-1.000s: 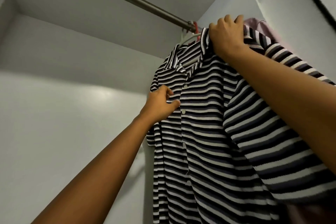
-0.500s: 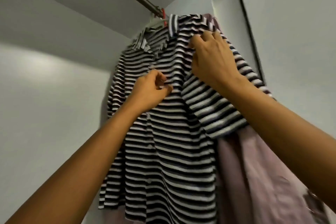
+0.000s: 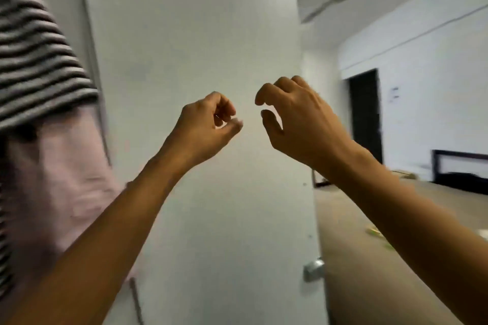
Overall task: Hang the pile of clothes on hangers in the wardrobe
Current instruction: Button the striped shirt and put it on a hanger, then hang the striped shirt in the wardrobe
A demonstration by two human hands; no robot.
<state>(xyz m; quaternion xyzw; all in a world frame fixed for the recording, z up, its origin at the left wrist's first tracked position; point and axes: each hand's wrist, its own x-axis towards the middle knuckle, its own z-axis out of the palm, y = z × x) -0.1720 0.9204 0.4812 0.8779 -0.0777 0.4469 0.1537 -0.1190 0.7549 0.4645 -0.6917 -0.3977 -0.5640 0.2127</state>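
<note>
Right now both hands are up in the air in front of the white wardrobe door [image 3: 198,34], and neither has hold of anything. The left hand [image 3: 208,126] is curled in on itself, fingers tucked toward the palm and the thumb tip close under them, with only a sliver of white door showing through the gap. The right hand [image 3: 295,119] is beside it, close but not touching, its back turned toward me and its fingers bent loosely like a claw, with the thumb set apart below them. Both forearms rise from the bottom of the view, bare.

The striped shirt [image 3: 34,55] hangs off at the far left edge, well apart from either hand, its dark and pale bands blurred. Just below its hem a pink garment [image 3: 52,179] hangs too, also smeared by motion, and the left forearm crosses in front of its lower part. I can't see the hanger or the rail from here.

Low on the door's right edge there is a small metal knob [image 3: 313,269]. Beyond the door a broad beige surface [image 3: 356,245] stretches away to the right, with a few small greenish bits [image 3: 375,231] lying on it, too blurred to identify. Further back a dark doorway [image 3: 365,113] stands in the white wall, and beside it a small sheet of paper [image 3: 395,95] is stuck up.
</note>
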